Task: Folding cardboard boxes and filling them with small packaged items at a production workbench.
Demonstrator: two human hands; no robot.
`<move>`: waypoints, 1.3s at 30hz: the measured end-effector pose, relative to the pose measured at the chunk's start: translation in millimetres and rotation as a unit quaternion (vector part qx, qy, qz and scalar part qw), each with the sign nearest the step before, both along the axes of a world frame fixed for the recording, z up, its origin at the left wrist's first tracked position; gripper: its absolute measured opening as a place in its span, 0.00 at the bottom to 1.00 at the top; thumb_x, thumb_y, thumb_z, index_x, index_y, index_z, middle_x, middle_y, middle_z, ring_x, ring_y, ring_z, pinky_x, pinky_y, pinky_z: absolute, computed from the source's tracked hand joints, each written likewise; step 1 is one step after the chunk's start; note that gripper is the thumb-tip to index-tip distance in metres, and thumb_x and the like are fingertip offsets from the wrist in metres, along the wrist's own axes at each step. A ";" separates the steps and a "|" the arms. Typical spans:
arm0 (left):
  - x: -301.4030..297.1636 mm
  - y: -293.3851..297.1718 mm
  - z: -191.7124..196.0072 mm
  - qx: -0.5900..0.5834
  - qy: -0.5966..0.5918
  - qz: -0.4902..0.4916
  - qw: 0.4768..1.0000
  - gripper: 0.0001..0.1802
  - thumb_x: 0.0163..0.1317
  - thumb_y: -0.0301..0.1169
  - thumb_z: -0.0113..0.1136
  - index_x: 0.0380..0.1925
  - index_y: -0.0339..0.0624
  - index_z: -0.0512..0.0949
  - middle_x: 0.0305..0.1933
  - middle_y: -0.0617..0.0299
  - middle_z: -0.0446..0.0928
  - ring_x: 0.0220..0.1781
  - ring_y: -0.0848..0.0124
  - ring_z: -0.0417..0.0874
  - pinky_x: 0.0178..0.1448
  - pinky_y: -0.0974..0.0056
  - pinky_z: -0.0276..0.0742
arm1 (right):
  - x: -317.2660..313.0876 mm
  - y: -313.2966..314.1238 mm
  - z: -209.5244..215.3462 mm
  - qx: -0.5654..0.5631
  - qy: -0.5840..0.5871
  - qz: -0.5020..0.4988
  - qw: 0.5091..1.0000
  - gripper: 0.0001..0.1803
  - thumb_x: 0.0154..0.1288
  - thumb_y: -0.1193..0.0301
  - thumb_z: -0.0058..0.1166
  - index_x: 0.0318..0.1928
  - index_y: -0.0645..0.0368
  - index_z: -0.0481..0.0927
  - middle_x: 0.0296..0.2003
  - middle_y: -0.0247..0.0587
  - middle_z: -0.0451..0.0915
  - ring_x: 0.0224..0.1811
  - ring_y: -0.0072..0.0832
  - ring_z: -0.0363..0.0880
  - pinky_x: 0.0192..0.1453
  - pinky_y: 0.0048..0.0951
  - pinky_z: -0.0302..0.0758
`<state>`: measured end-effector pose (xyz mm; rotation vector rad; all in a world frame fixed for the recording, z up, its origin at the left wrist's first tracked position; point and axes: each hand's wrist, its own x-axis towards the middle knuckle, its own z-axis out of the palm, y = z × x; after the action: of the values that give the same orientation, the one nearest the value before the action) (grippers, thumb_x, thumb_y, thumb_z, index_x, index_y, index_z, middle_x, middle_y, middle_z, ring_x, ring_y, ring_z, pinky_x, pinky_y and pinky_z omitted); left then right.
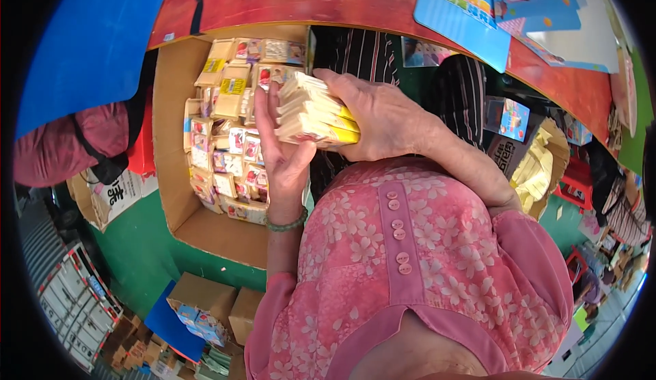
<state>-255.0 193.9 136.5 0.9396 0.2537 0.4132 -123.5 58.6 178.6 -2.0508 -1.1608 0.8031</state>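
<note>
A stack of flat cream-coloured packs with yellow labels (316,115) is held in front of my chest, over the box's right side. My right hand (383,117) grips the stack from the right, its thumb along the far side. At the other end my left hand (277,151) cups the stack, thumb against the near edge and fingers stretched upward beside it. Beneath and left of my hands stands an open cardboard box (172,141). Inside it lie rows of similar small packs (229,141) with red, white and purple printing, some with yellow labels.
A red table (273,1) runs along the far side, with blue printed sheets (465,18) at its right. Another carton (550,175) with pale yellow pieces stands at my right. A maroon bag (92,141) is at the left, and small cartons (201,298) sit on the near left.
</note>
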 end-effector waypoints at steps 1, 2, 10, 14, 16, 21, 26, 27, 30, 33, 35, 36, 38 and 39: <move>2.0 3.7 -5.0 -0.003 0.001 -0.004 1.000 0.58 0.54 0.29 0.68 0.75 0.39 0.36 0.78 0.51 0.42 0.78 0.58 0.51 0.78 0.52 0.47 | -0.5 -6.9 0.6 -0.026 -0.060 0.009 0.998 0.50 0.46 0.63 0.67 0.68 0.65 0.55 0.53 0.57 0.74 0.52 0.54 0.77 0.57 0.44 0.74; 2.4 11.4 -13.8 0.096 0.015 -0.040 0.994 0.60 0.52 0.31 0.71 0.75 0.38 0.37 0.79 0.51 0.41 0.78 0.57 0.50 0.78 0.52 0.47 | -0.4 -14.3 -2.5 -0.054 -0.083 0.000 0.995 0.49 0.45 0.66 0.67 0.68 0.65 0.57 0.51 0.56 0.75 0.52 0.52 0.77 0.56 0.44 0.74; 19.5 3.8 -52.7 0.201 0.072 -0.212 0.954 0.63 0.46 0.48 0.78 0.73 0.35 0.47 0.73 0.46 0.56 0.70 0.60 0.65 0.69 0.58 0.65 | -2.7 -29.1 -43.9 -0.138 -0.212 0.050 0.966 0.51 0.43 0.65 0.67 0.70 0.60 0.57 0.50 0.52 0.74 0.52 0.48 0.76 0.58 0.45 0.74; 28.6 -9.8 -61.3 0.221 0.070 -0.169 0.958 0.49 0.58 0.42 0.70 0.72 0.38 0.52 0.71 0.49 0.60 0.67 0.63 0.67 0.68 0.60 0.67 | 1.3 -32.7 -45.4 -0.136 -0.191 0.038 0.971 0.54 0.44 0.62 0.69 0.71 0.58 0.55 0.54 0.51 0.72 0.55 0.47 0.76 0.59 0.44 0.74; 31.5 -13.5 -57.3 0.212 0.087 -0.159 0.960 0.44 0.61 0.41 0.67 0.71 0.39 0.54 0.70 0.51 0.62 0.66 0.64 0.68 0.67 0.61 0.68 | 1.7 -35.1 -43.7 -0.131 -0.199 0.035 0.971 0.54 0.43 0.63 0.69 0.71 0.59 0.55 0.54 0.51 0.72 0.54 0.47 0.76 0.59 0.43 0.75; 40.0 -20.8 -55.8 0.150 0.148 -0.108 0.972 0.26 0.73 0.34 0.51 0.68 0.42 0.63 0.65 0.57 0.69 0.61 0.72 0.71 0.64 0.66 0.69 | 4.3 -34.3 -50.7 -0.103 -0.201 0.021 0.974 0.56 0.42 0.60 0.71 0.71 0.57 0.55 0.54 0.50 0.72 0.54 0.46 0.76 0.58 0.44 0.75; 38.8 -18.3 -60.6 0.128 0.158 -0.116 0.972 0.20 0.74 0.31 0.47 0.64 0.41 0.68 0.61 0.58 0.72 0.59 0.74 0.72 0.63 0.67 0.69 | -1.0 -43.1 -46.2 -0.080 -0.228 0.002 0.970 0.60 0.42 0.51 0.73 0.72 0.58 0.53 0.56 0.52 0.71 0.59 0.48 0.73 0.65 0.52 0.69; 39.3 -19.6 -59.0 0.128 0.158 -0.118 0.972 0.20 0.74 0.31 0.47 0.64 0.41 0.68 0.61 0.58 0.72 0.59 0.74 0.72 0.63 0.67 0.69 | 0.5 -49.1 -43.1 -0.079 -0.228 -0.007 0.971 0.61 0.41 0.48 0.73 0.72 0.58 0.53 0.57 0.53 0.71 0.60 0.49 0.73 0.66 0.54 0.67; 38.2 -18.8 -54.1 0.112 0.185 -0.132 0.967 0.20 0.75 0.32 0.47 0.64 0.40 0.68 0.61 0.56 0.73 0.59 0.73 0.73 0.64 0.67 0.69 | -0.6 -63.9 -36.5 -0.088 -0.223 -0.030 0.970 0.62 0.41 0.45 0.72 0.71 0.59 0.54 0.57 0.54 0.71 0.60 0.50 0.72 0.68 0.56 0.65; 37.1 -21.6 -52.5 0.122 0.178 -0.124 0.968 0.21 0.75 0.34 0.47 0.64 0.40 0.68 0.61 0.54 0.74 0.59 0.72 0.73 0.65 0.66 0.69 | -3.1 -77.2 -45.5 -0.088 -0.227 -0.054 0.968 0.60 0.42 0.44 0.71 0.69 0.61 0.57 0.55 0.56 0.73 0.59 0.53 0.72 0.68 0.54 0.65; 38.9 -21.4 -51.5 0.133 0.172 -0.132 0.967 0.21 0.75 0.35 0.47 0.64 0.40 0.68 0.62 0.53 0.73 0.60 0.70 0.73 0.65 0.66 0.68 | -3.1 -80.3 -52.5 -0.024 -0.210 -0.073 0.975 0.56 0.40 0.47 0.73 0.66 0.65 0.63 0.54 0.54 0.74 0.57 0.50 0.74 0.62 0.50 0.71; 39.7 -21.6 -51.2 0.133 0.174 -0.134 0.967 0.21 0.75 0.35 0.47 0.64 0.40 0.68 0.62 0.53 0.73 0.60 0.70 0.73 0.65 0.66 0.68 | -1.9 -80.7 -53.0 -0.025 -0.209 -0.075 0.975 0.56 0.40 0.47 0.73 0.66 0.65 0.63 0.54 0.54 0.74 0.57 0.50 0.74 0.62 0.50 0.71; 41.3 -21.2 -52.0 0.129 0.179 -0.129 0.967 0.21 0.75 0.35 0.46 0.64 0.40 0.68 0.63 0.52 0.72 0.61 0.70 0.73 0.65 0.66 0.68 | 1.4 -78.3 -52.4 -0.038 -0.184 -0.057 0.980 0.55 0.43 0.48 0.72 0.66 0.65 0.61 0.54 0.56 0.74 0.58 0.55 0.73 0.67 0.50 0.67; 41.7 -20.7 -52.5 0.129 0.181 -0.130 0.966 0.21 0.75 0.35 0.46 0.64 0.40 0.68 0.63 0.52 0.72 0.61 0.70 0.73 0.65 0.66 0.68 | 1.7 -77.2 -52.9 -0.037 -0.182 -0.058 0.981 0.55 0.43 0.48 0.72 0.66 0.65 0.61 0.54 0.56 0.74 0.58 0.55 0.73 0.67 0.50 0.67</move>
<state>-213.3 173.3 84.1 1.2874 0.4098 0.0264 -121.8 -18.6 125.7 -2.3717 -1.2009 0.4305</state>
